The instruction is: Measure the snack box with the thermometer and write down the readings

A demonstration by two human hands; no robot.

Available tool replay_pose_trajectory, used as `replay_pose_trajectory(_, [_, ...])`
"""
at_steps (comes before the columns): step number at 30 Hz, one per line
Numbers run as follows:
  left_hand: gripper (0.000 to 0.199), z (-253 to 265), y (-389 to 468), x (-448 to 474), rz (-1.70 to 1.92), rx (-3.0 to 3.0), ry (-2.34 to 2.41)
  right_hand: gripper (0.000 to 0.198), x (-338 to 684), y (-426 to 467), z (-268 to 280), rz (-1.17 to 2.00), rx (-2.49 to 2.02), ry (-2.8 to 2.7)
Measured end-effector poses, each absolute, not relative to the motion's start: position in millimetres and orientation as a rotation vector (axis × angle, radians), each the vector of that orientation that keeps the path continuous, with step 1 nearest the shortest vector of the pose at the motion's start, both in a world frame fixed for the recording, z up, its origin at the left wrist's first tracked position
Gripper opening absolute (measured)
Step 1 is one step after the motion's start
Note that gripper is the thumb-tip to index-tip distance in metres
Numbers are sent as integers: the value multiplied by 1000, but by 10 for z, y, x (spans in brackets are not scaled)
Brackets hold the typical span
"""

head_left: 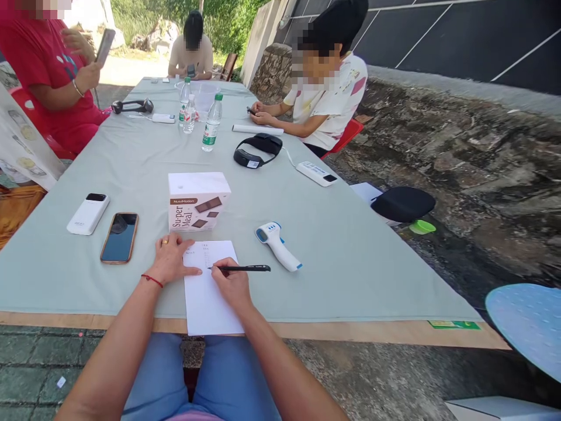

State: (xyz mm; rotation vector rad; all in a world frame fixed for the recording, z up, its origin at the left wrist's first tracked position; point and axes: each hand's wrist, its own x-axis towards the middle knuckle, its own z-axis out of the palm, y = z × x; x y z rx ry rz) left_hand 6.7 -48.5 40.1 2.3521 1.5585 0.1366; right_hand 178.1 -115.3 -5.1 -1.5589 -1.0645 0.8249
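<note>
A white sheet of paper (213, 304) lies at the table's near edge, with small rows of handwriting on its upper part. My right hand (232, 286) grips a black pen (245, 268), its tip on or just over the paper near the writing. Fingers spread, my left hand (172, 260) rests flat at the paper's left edge, thumb on the sheet. Just beyond the paper stands a white and brown "Super Meal" box (197, 202). A white and blue infrared thermometer (278, 245) lies to the right, and a smartphone (120, 238) lies left of my left hand.
A white power bank (88, 214) lies at the left. Farther off are a black headset (258, 150), another power bank (316, 173), water bottles (212, 124) and a clear basin (204, 90). Three people sit around the cloth-covered table (350, 280), holding phones or small devices.
</note>
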Motion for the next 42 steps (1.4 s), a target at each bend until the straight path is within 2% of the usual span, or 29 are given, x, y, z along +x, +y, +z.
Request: replay_pose_trajectory(42, [82,401,-491,75,145,2338,1555,19,1787,-1159,-76,810,-1642,-1178])
